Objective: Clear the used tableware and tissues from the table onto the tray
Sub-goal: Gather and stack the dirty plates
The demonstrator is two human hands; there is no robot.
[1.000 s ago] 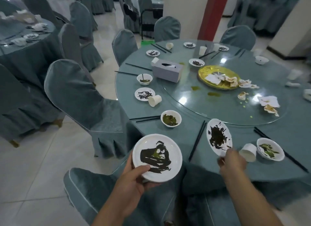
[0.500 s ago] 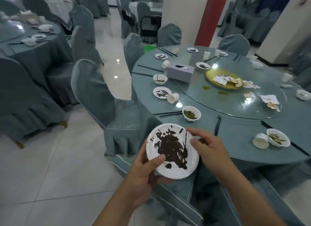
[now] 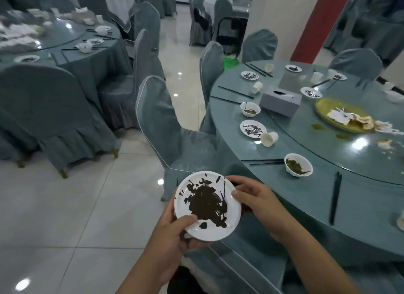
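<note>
Between left hand (image 3: 173,234) and right hand (image 3: 255,199), each gripping its rim, sits a sauce-smeared plate (image 3: 207,206); keep it level, thumbs off the smear, while carrying.

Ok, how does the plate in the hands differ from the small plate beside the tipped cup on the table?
The held plate is off the table, gripped by the left hand and right hand; the table plate lies flat, untouched. The held plate carries a thick dark blob across its middle; the table plate has thinner dark streaks. Both are round, white and dirty.
</note>
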